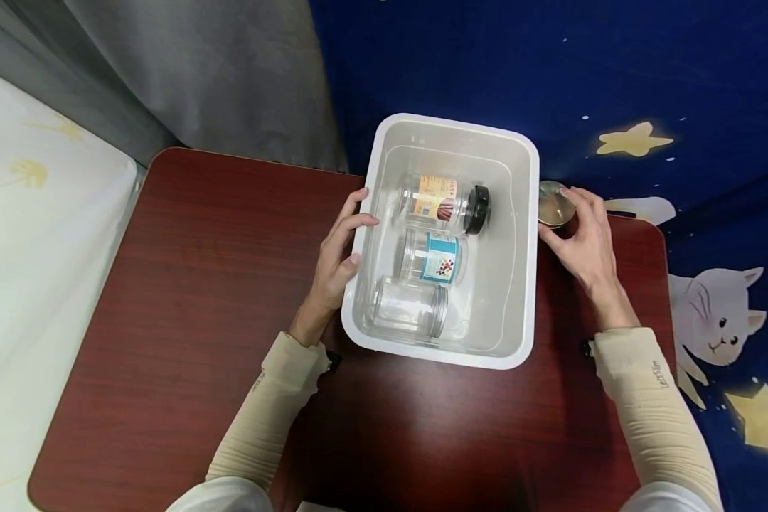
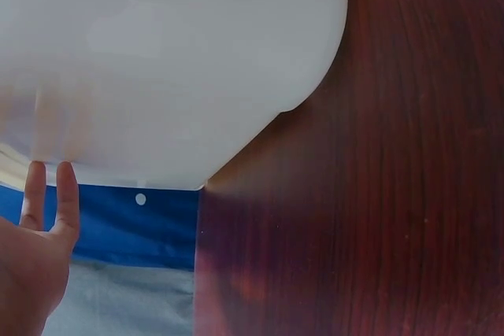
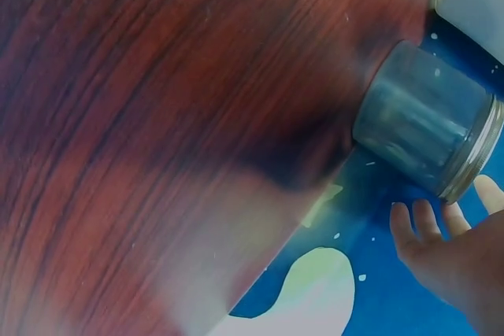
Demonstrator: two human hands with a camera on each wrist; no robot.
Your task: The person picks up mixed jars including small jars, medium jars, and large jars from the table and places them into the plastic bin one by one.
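A white plastic tub (image 1: 518,299) stands on the table, and three clear jars lie on their sides in it. One jar (image 1: 432,205) has a black lid and an orange label, the middle jar (image 1: 438,257) a blue-and-white label, and the nearest jar (image 1: 409,307) none. My left hand (image 1: 336,259) rests on the tub's left rim, its straight fingers (image 2: 66,194) touching the edge. At the tub's right side, my right hand (image 1: 585,238) holds a fourth clear jar (image 3: 421,116) near its metal-coloured lid (image 3: 476,147), thumb and fingers on opposite sides. This jar stands upright on the table.
The dark red wooden table (image 1: 198,320) extends far to the left of the tub. A blue curtain (image 1: 486,57) with stars and a cat hangs behind and at the right, close to the table edge. A grey curtain (image 1: 230,78) hangs at the back left.
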